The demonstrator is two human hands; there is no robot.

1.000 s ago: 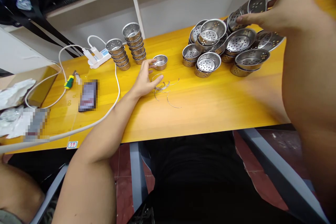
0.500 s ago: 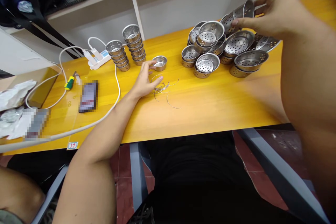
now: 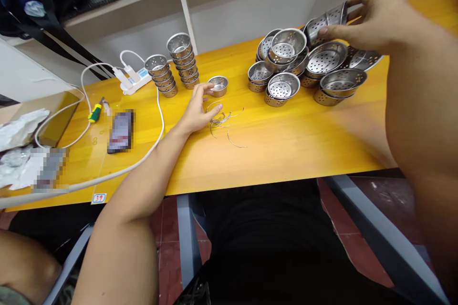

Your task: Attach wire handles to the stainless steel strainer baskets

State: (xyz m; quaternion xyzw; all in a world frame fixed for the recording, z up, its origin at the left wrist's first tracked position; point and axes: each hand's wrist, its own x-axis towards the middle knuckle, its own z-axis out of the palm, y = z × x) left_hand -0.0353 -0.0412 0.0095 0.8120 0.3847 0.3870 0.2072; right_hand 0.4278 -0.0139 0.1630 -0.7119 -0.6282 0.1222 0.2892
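Observation:
My right hand (image 3: pixel 379 21) is closed around tilted, nested perforated metal cups (image 3: pixel 327 23) at the back of a pile. Its thumb lies on the near side; the other fingers are partly hidden behind them. More perforated cups (image 3: pixel 325 59) lie below and to the left, some nested. My left hand (image 3: pixel 200 109) rests on the table with thumb and fingers apart. Its fingertips reach the left side of a single small metal cup (image 3: pixel 219 86); whether they touch it I cannot tell. Thin curved wires (image 3: pixel 222 120) lie beside the left thumb.
Two upright stacks of cups (image 3: pixel 182 59) stand left of the single cup. Further left are a white power strip (image 3: pixel 136 83) with cables, a phone (image 3: pixel 120 131) and a green-yellow screwdriver (image 3: pixel 95 113). A shelf unit (image 3: pixel 250 7) stands behind the yellow table (image 3: pixel 272 152).
My right hand has come down slightly with the tilted cups, closer to the pile. My left hand, the single cup and the wires are where they were.

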